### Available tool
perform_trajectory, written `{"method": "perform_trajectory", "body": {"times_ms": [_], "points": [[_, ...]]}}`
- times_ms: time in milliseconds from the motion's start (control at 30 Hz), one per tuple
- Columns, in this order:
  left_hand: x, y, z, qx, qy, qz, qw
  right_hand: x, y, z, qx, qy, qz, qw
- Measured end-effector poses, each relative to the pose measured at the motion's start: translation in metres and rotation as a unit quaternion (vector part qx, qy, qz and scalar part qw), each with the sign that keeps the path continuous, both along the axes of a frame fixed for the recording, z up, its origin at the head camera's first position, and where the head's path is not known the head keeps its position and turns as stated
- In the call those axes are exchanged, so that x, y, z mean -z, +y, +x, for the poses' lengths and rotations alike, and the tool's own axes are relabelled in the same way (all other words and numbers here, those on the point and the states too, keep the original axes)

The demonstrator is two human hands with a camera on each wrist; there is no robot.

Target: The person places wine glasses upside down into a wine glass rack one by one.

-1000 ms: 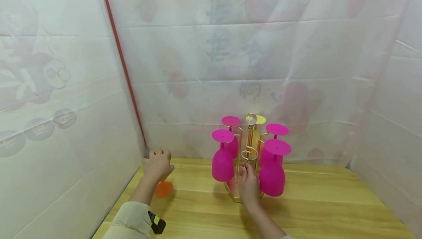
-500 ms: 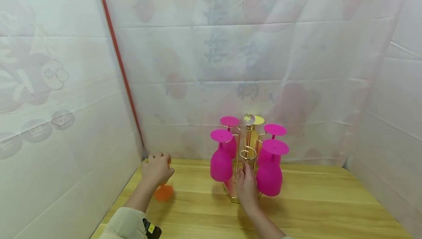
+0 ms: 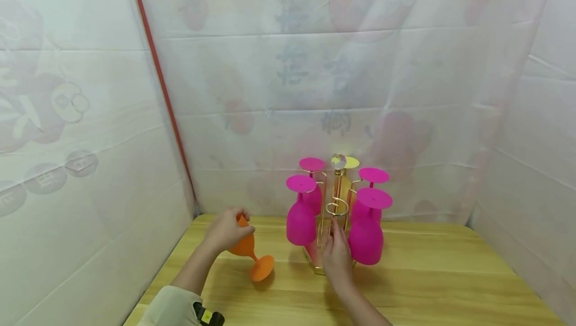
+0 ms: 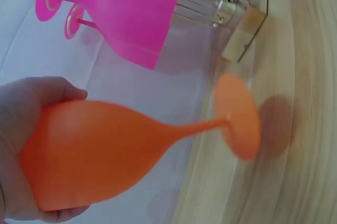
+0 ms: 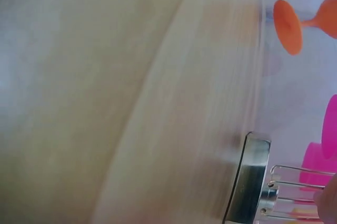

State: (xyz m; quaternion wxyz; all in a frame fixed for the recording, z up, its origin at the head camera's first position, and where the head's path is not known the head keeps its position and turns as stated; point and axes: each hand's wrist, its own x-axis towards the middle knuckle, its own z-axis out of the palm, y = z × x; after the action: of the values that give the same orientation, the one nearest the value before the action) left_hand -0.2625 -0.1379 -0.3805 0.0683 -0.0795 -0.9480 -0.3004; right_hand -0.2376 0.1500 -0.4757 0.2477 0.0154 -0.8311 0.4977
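Note:
My left hand (image 3: pixel 227 231) grips an orange wine glass (image 4: pixel 100 153) by its bowl, near the rim. The glass tilts, with its foot low and to the right, just above the table. My right hand (image 3: pixel 338 256) holds the central post of a gold wire wine glass rack (image 3: pixel 318 269), below its front ring; part of that grip is hidden. Pink wine glasses hang upside down on both sides of the rack, among them one at front left (image 3: pixel 301 223) and one at front right (image 3: pixel 366 238). A yellow glass (image 3: pixel 350 162) hangs behind.
The rack stands on a wood-grain table (image 3: pixel 432 276) and has a clear ball knob (image 3: pixel 339 161) on top. Pale printed curtains (image 3: pixel 252 76) close off the back and both sides. A red strip (image 3: pixel 157 66) runs down the left corner.
My left hand has swung right and turned, lifting the orange glass off the table and tilting it toward the rack. The right hand keeps its hold on the rack.

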Motion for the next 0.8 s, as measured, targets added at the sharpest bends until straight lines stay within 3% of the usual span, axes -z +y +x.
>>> {"method": "perform_trajectory", "body": {"times_ms": [133,300,567,800], "points": [[0.001,0.001,0.002,0.061,-0.033,0.106,0.992,-0.002,0.001,0.004,0.002,-0.007,-0.002,1.0],[0.003,-0.001,0.004,0.117,-0.088,0.216,0.9653,-0.005,0.001,0.008,0.003,0.003,-0.004,1.0],[0.006,0.001,0.001,0.137,-0.106,0.272,0.9465,-0.002,0.0,0.013,0.012,0.032,0.023,0.999],[0.007,0.003,0.001,0.162,-0.132,0.345,0.9151,-0.003,-0.003,0.019,0.017,0.072,0.016,0.997]]}}
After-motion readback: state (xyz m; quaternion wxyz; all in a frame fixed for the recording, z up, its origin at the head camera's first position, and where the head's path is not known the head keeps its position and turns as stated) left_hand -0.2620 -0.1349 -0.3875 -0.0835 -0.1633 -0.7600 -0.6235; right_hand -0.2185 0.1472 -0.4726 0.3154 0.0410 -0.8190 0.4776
